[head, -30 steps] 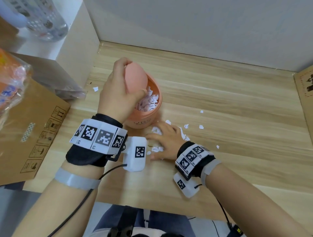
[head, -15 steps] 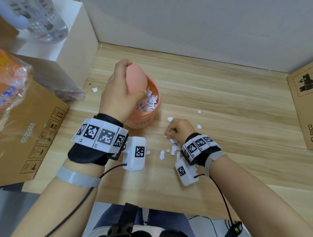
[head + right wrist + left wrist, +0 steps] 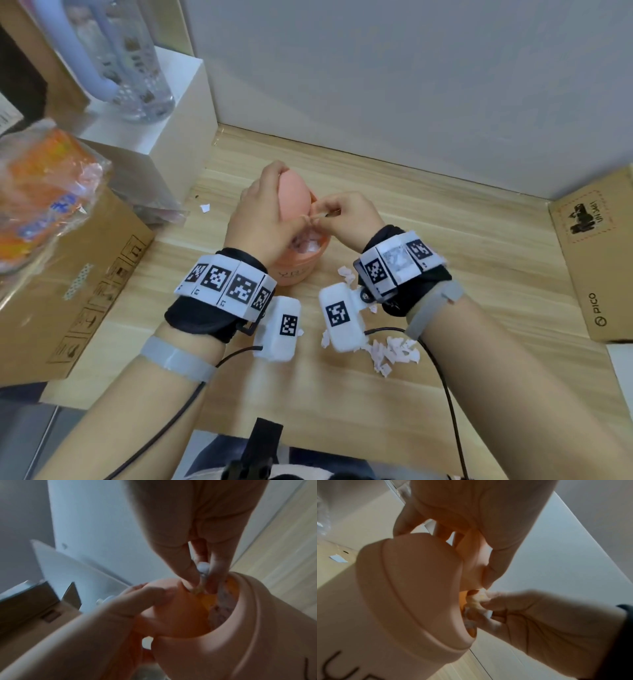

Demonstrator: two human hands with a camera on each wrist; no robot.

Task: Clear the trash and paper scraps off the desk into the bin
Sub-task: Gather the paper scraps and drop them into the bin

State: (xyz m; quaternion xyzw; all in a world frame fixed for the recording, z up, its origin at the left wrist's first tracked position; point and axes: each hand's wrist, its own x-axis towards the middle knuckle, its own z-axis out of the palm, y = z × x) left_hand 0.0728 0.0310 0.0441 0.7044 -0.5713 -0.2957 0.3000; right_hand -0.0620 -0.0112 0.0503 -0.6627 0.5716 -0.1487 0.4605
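Fingers (image 3: pixel 187 566) of the right hand (image 3: pixel 346 216) pinch a small wad of white paper scraps (image 3: pixel 203 567) directly above the mouth of a small peach-coloured bin (image 3: pixel 296 267), fingertips pointing down into the opening beside the raised lid (image 3: pixel 294 198). That hand arches over the bin from the right, wrist bent and knuckles up, its forearm running back toward the near edge of the worktop (image 3: pixel 479 274). Opposite it, the left hand (image 3: pixel 263 219) curls its fingers round the swing lid and holds it tipped up on edge, thumb near the right hand's fingertips, the forearm angled in from the lower left. Both wrists carry black bands with printed marker squares and white camera housings.

Upright on the wooden worktop, the bin has its long axis vertical and its mouth facing up, with torn white paper visible inside it. More loose scraps (image 3: pixel 394 353) lie in a heap on the worktop near the right wrist, a few more sit just beside the bin's base, and a single scrap (image 3: pixel 205 208) lies apart to the bin's left. Cardboard boxes (image 3: pixel 85 281) flank the worktop on both sides, and a clear bottle (image 3: pixel 137 68) stands on a white block at upper left.
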